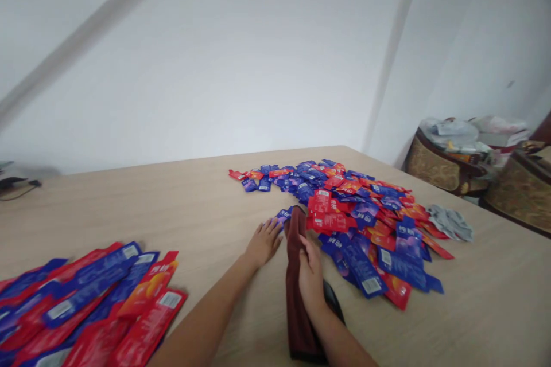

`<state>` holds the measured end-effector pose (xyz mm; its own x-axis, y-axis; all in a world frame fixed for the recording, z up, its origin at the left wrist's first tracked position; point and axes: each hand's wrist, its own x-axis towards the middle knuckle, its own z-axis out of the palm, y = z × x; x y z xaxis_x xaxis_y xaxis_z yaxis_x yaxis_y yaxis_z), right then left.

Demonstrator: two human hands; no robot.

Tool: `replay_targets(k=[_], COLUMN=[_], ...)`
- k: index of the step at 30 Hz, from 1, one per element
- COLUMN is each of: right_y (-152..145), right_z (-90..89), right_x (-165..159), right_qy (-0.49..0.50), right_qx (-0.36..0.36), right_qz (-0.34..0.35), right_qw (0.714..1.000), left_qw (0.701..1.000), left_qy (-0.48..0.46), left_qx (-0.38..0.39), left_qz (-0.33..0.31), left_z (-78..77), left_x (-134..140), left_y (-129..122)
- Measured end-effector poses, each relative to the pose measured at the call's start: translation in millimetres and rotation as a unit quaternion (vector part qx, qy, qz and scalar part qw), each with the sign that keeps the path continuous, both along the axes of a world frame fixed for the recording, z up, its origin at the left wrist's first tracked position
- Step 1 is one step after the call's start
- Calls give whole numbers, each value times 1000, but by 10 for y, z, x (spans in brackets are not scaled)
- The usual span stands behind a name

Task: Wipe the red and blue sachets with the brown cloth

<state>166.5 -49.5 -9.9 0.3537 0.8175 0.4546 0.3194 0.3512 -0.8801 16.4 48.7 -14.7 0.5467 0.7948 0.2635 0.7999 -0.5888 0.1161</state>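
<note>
My left hand [263,242] lies nearly flat on the table, palm down with fingers stretched out. Its fingertips reach the edge of a blue packet [284,215]. In my right hand [311,273] is a long folded maroon cloth [294,281] with dark edging, gripped along its right side. The cloth's far end overlaps the blue packet and comes close to a red packet [329,222]. Something black and smooth [332,301] shows beside my right wrist; most of it is hidden. A large loose pile of red and blue packets [365,206] spreads beyond and to the right.
Another heap of red and blue packets [86,292] lies at the front left of the wooden table [172,206]. A grey crumpled cloth [451,222] rests right of the large pile. Patterned chairs [439,166] bearing bags stand at the right. A black cable [26,188] lies far left.
</note>
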Motion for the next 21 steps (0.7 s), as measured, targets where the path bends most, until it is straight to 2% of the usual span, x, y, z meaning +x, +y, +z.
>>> replay_targets(k=[2,4,6,8,9,11,13,16,18,21], right_y=[-70,-186,-339,-485,-535,-557,-465,-223,-116,-157], right_z=[72,145,202,231,232,211,171,113,91,87], right_x=[-26,-110,-250,-405,-469,-524,-456,-185,-14,32], right_qy=[-57,-135,-226,-305,-334,-375,-403,-429,-424,-389], right_qx=[28,58,84,91,85,54,2,-75,-83,-38], right_qz=[24,81,164,233,249,239,188,94,65,59], right_qw=[998,986,957,919,905,894,896,895,899,919], left_qw=[1000,999,998,995,994,993,993,994,993,991], left_qy=[-22,-47,-68,-72,-69,-65,-66,-57,-49,-49], left_qx=[8,9,-7,-34,-44,-45,-28,-7,0,11], left_qz=[-17,-24,8,54,72,92,91,94,108,123], left_z=[-21,-53,-81,-87,-79,-42,8,63,71,50], left_x=[-134,-255,-357,-432,-456,-473,-451,-379,-334,-298], left_y=[-490,-962,-1348,-1605,-1682,-1751,-1751,-1737,-1752,-1786])
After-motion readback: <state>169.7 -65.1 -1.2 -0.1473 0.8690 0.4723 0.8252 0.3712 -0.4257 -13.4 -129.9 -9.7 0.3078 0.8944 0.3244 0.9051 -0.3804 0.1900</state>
